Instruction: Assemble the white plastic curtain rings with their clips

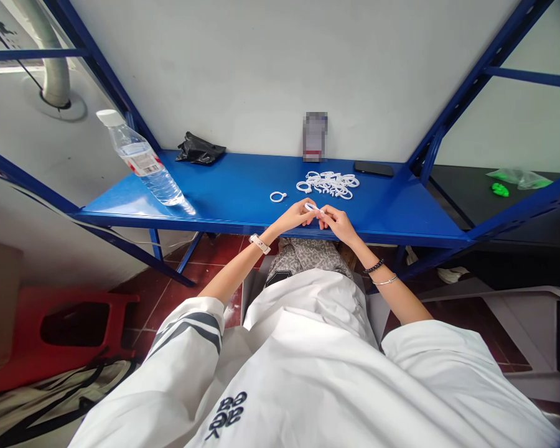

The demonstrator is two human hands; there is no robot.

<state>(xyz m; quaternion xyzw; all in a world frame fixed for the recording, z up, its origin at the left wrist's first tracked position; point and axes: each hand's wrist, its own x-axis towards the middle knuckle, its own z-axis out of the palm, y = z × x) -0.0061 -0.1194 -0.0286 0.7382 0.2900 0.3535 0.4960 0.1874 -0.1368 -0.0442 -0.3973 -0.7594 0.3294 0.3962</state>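
Blue table [228, 186]: against a pale wall [270, 74]
Left hand [297, 216] and right hand [338, 223]: together, pinching one white ring [311, 206] at the near edge
Ring pile [331, 183]: just beyond them
Loose ring [277, 201]: left of the pile

rings [332, 184]: smooth plastic | tabletop [233, 190]: glossy metal | bottle [144, 163]: clear plastic | bag [200, 151]: crinkled plastic

A white-capped water bottle [142, 162] stands on the left of the blue table [233, 186]. Along the wall [261, 74] are a crumpled black bag [200, 149], an upright blurred object [315, 137] and a dark phone [373, 168]. Lower left is a red stool [32, 339]; far right, a clear bag [525, 178] near a bright green item [500, 190].
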